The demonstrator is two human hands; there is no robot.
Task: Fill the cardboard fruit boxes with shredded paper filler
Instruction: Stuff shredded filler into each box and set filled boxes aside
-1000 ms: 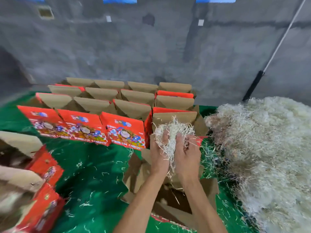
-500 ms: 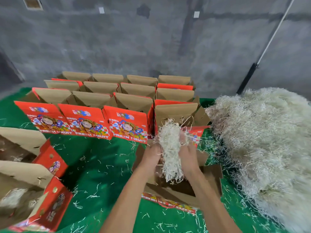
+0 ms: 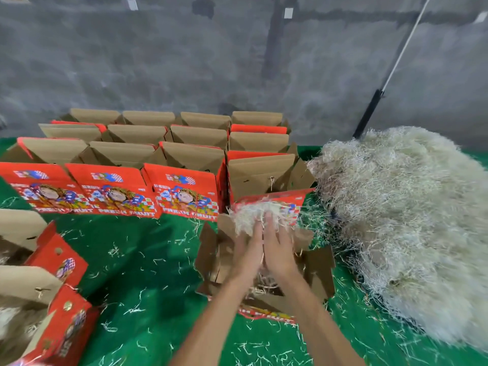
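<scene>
Filler wad [image 3: 252, 215] crosswise above box [image 3: 320, 270]

Green cloth [image 3: 148, 260] covers the work surface. Rough grey concrete wall [image 3: 158, 62] at the far side, bearing small pale tags [image 3: 288, 13]. White pole with black lower section [image 3: 380, 88] leans at far right.

Boxes in rows, filler heap to the right

Rows of boxes [image 3: 182, 191] stand behind the open box [image 3: 314, 270]; the filler heap [image 3: 412, 228] lies right of it, two more boxes [image 3: 52, 273] lie at left, all on the tabletop [image 3: 148, 260].
</scene>
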